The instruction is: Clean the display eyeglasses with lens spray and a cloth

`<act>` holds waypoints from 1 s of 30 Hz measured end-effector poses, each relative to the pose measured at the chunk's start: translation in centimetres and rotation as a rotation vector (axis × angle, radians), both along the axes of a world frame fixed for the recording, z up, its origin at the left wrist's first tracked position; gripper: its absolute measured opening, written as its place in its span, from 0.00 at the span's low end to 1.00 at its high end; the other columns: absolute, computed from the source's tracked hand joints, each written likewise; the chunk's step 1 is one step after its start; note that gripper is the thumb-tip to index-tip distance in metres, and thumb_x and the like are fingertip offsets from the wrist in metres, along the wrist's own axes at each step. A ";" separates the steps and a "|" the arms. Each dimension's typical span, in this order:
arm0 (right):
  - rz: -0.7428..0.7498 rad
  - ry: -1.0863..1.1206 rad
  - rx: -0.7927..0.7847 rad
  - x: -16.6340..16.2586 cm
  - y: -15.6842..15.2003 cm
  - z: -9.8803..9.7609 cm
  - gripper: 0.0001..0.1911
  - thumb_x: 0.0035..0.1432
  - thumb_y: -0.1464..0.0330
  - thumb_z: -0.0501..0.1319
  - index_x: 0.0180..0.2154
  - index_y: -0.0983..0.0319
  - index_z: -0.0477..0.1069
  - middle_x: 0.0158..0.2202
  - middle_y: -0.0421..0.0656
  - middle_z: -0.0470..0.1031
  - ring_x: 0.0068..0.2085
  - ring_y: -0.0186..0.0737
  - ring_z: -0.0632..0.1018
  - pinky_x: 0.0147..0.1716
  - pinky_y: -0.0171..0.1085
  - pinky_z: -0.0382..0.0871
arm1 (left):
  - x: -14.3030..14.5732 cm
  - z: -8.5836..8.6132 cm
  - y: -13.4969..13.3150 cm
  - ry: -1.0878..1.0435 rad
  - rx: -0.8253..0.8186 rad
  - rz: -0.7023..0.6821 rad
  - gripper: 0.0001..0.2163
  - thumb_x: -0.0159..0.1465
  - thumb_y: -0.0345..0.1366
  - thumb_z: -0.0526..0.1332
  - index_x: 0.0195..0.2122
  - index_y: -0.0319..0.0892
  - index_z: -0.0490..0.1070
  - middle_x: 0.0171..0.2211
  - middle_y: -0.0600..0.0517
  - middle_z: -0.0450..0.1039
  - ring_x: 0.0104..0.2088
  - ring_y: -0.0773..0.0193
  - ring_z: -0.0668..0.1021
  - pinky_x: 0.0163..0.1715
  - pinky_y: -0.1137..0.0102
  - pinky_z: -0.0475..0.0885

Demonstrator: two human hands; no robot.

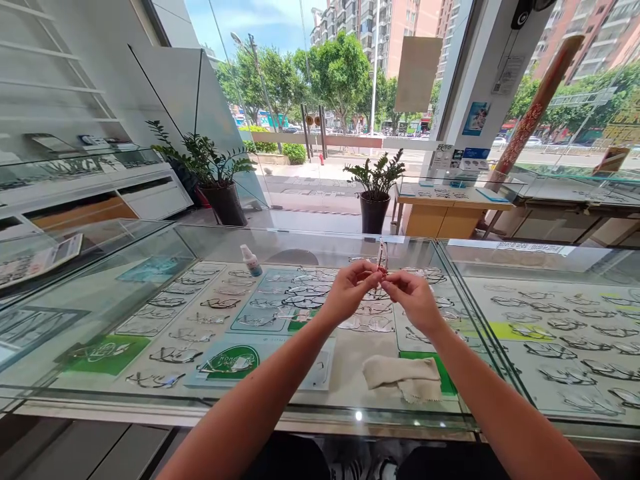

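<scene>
In the head view, both hands are raised above a glass counter (280, 415), close together, fingertips bunched. The left hand (351, 288) and the right hand (413, 298) each pinch a pair of glasses (382, 256), which stands edge-on between them; their exact grip points are too small to tell. A crumpled beige cloth (403, 378) lies on the near side, between the forearms. A spray bottle (251, 261) stands to the left, rows of eyeglass frames (220, 303) fill the display, and a potted plant (375, 212) stands beyond the counter's far edge.
</scene>
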State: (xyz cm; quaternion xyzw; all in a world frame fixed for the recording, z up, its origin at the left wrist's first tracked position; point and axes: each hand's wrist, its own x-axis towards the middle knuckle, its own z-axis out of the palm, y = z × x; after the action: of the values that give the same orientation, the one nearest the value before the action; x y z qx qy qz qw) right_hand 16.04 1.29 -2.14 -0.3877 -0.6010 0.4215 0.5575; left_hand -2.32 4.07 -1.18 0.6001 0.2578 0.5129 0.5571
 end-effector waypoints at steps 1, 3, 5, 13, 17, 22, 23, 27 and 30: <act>-0.009 -0.003 0.002 0.1 0.0 0.0 0.16 0.59 0.51 0.74 0.36 0.57 0.84 0.29 0.40 0.77 0.29 0.37 0.71 0.29 0.39 0.67 | -0.1 0.0 0.1 0.008 0.007 0.013 0.16 0.64 0.49 0.74 0.38 0.42 0.77 0.44 0.47 0.82 0.44 0.61 0.82 0.45 0.66 0.78; -0.042 -0.011 0.004 0.4 0.1 0.1 0.16 0.59 0.51 0.73 0.37 0.57 0.83 0.28 0.40 0.76 0.28 0.38 0.72 0.28 0.40 0.68 | -0.3 0.0 0.1 0.023 0.003 0.039 0.16 0.65 0.50 0.73 0.38 0.42 0.77 0.44 0.47 0.83 0.46 0.60 0.82 0.47 0.65 0.79; -0.110 -0.027 0.009 0.8 0.2 0.2 0.17 0.61 0.50 0.72 0.38 0.57 0.83 0.26 0.40 0.75 0.27 0.39 0.73 0.28 0.40 0.70 | -0.5 0.1 0.3 0.036 -0.011 0.068 0.17 0.65 0.51 0.72 0.38 0.42 0.76 0.46 0.46 0.83 0.49 0.58 0.82 0.47 0.64 0.81; -0.520 -0.134 0.232 2.6 0.3 1.1 0.15 0.69 0.56 0.64 0.51 0.56 0.79 0.43 0.48 0.86 0.41 0.47 0.84 0.40 0.46 0.79 | -0.8 0.1 0.7 0.181 0.058 0.153 0.17 0.66 0.53 0.69 0.38 0.42 0.75 0.45 0.45 0.82 0.47 0.57 0.82 0.35 0.68 0.82; -0.600 -0.196 0.386 2.6 -0.2 1.6 0.16 0.69 0.60 0.64 0.56 0.53 0.73 0.55 0.49 0.82 0.46 0.47 0.83 0.39 0.44 0.78 | -0.6 0.2 0.5 0.223 0.082 0.130 0.16 0.67 0.51 0.68 0.37 0.42 0.75 0.43 0.46 0.82 0.41 0.60 0.81 0.34 0.68 0.81; -0.539 -0.322 0.480 1.7 -0.6 1.1 0.15 0.69 0.62 0.64 0.56 0.53 0.71 0.57 0.49 0.80 0.45 0.47 0.84 0.36 0.45 0.78 | -0.5 0.3 0.3 0.168 0.045 0.103 0.18 0.65 0.53 0.70 0.37 0.42 0.74 0.44 0.45 0.82 0.43 0.58 0.82 0.35 0.67 0.83; -0.505 -0.362 0.501 1.5 -0.6 0.9 0.15 0.69 0.63 0.63 0.56 0.53 0.71 0.57 0.49 0.80 0.45 0.47 0.84 0.35 0.45 0.78 | -0.5 0.3 0.3 0.160 0.039 0.101 0.19 0.65 0.54 0.70 0.37 0.42 0.75 0.44 0.45 0.82 0.43 0.59 0.81 0.35 0.67 0.83; -0.364 -0.517 0.596 1.0 -0.7 0.7 0.14 0.71 0.66 0.62 0.57 0.53 0.73 0.57 0.50 0.79 0.51 0.50 0.83 0.41 0.48 0.80 | -0.4 0.6 0.0 0.166 0.026 0.070 0.19 0.64 0.53 0.72 0.37 0.41 0.76 0.41 0.46 0.81 0.41 0.60 0.81 0.34 0.68 0.83; -0.311 -0.574 0.647 0.7 -0.7 0.8 0.14 0.73 0.68 0.59 0.57 0.53 0.74 0.57 0.50 0.78 0.58 0.51 0.81 0.52 0.51 0.80 | -0.3 0.8 -0.3 0.164 0.013 0.048 0.18 0.63 0.53 0.73 0.36 0.41 0.77 0.39 0.48 0.79 0.40 0.60 0.80 0.32 0.69 0.83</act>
State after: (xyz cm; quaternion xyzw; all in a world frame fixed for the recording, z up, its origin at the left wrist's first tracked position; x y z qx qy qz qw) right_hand 16.79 0.54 -1.32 -0.3804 -0.7664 -0.0011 0.5176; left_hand -2.63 3.77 -0.42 0.6373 0.3133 0.4771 0.5178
